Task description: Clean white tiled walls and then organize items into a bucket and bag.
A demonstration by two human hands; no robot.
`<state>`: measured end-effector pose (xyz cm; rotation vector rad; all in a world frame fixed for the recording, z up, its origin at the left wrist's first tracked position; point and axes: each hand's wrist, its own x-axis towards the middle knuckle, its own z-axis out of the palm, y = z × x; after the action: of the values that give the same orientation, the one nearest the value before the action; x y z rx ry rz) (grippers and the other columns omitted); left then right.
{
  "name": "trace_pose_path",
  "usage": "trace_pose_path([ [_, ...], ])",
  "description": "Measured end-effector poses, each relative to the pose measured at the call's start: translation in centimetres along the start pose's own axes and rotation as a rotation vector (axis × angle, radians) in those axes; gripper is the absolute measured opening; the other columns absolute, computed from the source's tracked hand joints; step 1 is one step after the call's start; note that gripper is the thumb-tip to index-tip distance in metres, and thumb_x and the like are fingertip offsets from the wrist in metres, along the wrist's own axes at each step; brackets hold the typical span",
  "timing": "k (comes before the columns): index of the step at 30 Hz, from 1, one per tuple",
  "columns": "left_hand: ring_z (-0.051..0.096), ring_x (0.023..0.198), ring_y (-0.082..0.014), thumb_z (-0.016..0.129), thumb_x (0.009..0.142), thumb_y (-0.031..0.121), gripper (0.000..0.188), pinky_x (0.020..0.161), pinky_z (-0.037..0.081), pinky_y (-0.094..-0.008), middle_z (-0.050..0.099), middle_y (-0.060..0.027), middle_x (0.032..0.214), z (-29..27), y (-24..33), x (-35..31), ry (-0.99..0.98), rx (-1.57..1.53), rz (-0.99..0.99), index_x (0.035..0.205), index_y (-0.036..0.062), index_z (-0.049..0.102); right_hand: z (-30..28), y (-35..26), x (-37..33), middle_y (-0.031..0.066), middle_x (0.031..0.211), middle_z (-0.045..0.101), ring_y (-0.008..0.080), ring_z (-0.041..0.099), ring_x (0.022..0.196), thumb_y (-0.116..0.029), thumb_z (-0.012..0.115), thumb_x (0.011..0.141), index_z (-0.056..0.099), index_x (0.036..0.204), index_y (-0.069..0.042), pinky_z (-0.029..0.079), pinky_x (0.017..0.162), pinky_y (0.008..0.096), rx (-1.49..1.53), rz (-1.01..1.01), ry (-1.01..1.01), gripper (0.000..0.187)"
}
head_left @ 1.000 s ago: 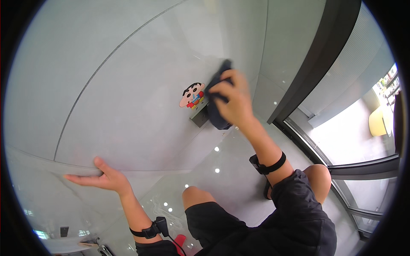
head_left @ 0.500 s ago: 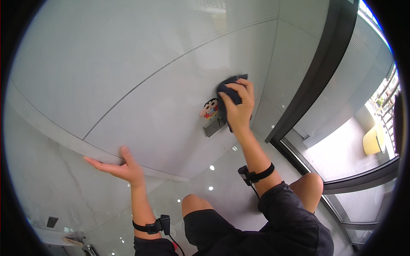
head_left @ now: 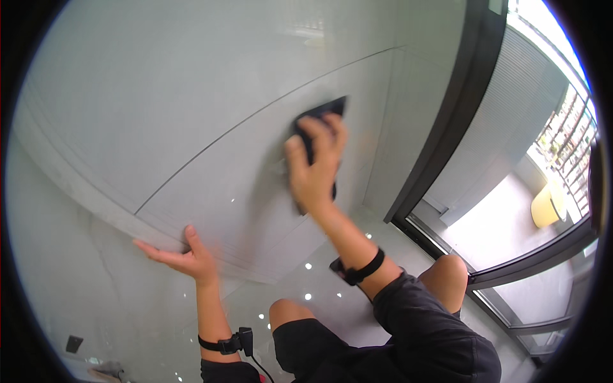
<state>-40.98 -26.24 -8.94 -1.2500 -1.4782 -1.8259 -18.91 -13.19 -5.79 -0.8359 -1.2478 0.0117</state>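
My right hand presses a dark cloth against the pale tiled wall, with the fingers bent over it and blurred by motion. Beneath that hand, a grey corner of a wall plate peeks out. The cartoon sticker beside the plate is hidden behind the hand and cloth. My left hand is open, its thumb apart from its stretched fingers, and it rests against the ledge along the wall's lower edge.
To the right stands a dark-framed glass door, with a yellow bucket and a railing beyond it. Glossy tiles cover the floor. A small dark object lies at the lower left.
My right hand and the cloth have moved left across the wall, over the cartoon sticker, which was visible before. My left hand stays at the ledge. The whole view has shifted slightly.
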Motion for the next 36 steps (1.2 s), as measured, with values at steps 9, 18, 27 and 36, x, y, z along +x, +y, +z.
trace_pose_path([
  [9,0.011,0.154,-0.0403,0.066,0.098,0.029,0.092,0.124,0.016,-0.0519,0.007,-0.0262,0.165,-1.6,-1.0,-1.7,-0.03,0.162,0.049,0.159,-0.0037,0.005,-0.1,1.7,2.5,0.0186,0.131,0.056,0.0422,0.054,0.124,0.001,0.069,0.069,0.066,0.124,-0.014,0.037,0.11,0.0606,0.189,-0.528,-0.16,0.057],
  [18,0.011,0.154,-0.0383,0.061,0.1,0.022,0.088,0.124,0.016,-0.0504,0.001,-0.0252,0.165,-0.2,-0.6,-1.6,-0.045,0.094,0.073,0.159,-0.0038,0.001,-4.2,16.6,18.3,0.0233,0.136,0.06,0.0417,0.057,0.124,-0.003,0.062,0.082,0.061,0.128,-0.002,0.048,0.102,0.0433,-0.03,-0.136,0.252,0.046],
  [27,0.011,0.153,-0.0375,0.06,0.101,0.02,0.087,0.123,0.019,-0.05,-0.001,-0.0249,0.165,-1.7,-0.9,-1.4,-0.078,0.169,0.099,0.159,-0.0036,-0.001,-0.5,4.3,8.3,0.014,0.13,0.064,0.0367,0.058,0.126,-0.005,0.07,0.062,0.071,0.115,-0.013,0.042,0.11,0.0531,0.232,-0.67,-0.18,0.054],
  [36,0.016,0.153,-0.0359,0.057,0.103,0.023,0.081,0.122,0.026,-0.0453,0.005,-0.0238,0.165,-0.5,-1.8,-1.8,-0.032,0.213,0.074,0.159,-0.0034,0.004,-1.7,15.8,16.5,0.0192,0.14,0.055,0.0378,0.051,0.128,-0.008,0.059,0.088,0.054,0.132,-0.004,0.04,0.109,0.0436,0.116,-0.251,0.223,0.044],
])
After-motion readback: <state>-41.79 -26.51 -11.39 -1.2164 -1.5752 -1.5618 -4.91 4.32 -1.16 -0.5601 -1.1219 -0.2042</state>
